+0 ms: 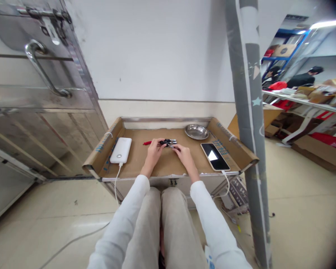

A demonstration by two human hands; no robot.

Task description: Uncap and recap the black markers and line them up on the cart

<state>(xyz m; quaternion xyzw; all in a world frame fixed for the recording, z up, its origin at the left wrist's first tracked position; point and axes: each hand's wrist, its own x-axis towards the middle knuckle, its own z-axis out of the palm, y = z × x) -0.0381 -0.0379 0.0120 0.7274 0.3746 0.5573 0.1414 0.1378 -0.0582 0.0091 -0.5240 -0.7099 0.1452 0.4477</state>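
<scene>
My left hand [154, 149] rests on the cardboard-lined table [168, 164], fingers closed around the end of a small black and metal object [169, 142] lying at the table's middle. My right hand [183, 152] sits just beside it, fingers pinched on a small part I cannot make out, close to the black object's right end. A red pen-like item [147, 142] lies just left of my left hand. Both sleeves are white.
A white power bank [121, 150] with a cable lies at the left. A phone [215, 156] lies at the right, a steel dish [196, 131] behind it. A grey padded post [248, 112] stands right of the table. A metal door [30, 93] fills the left. People sit far right.
</scene>
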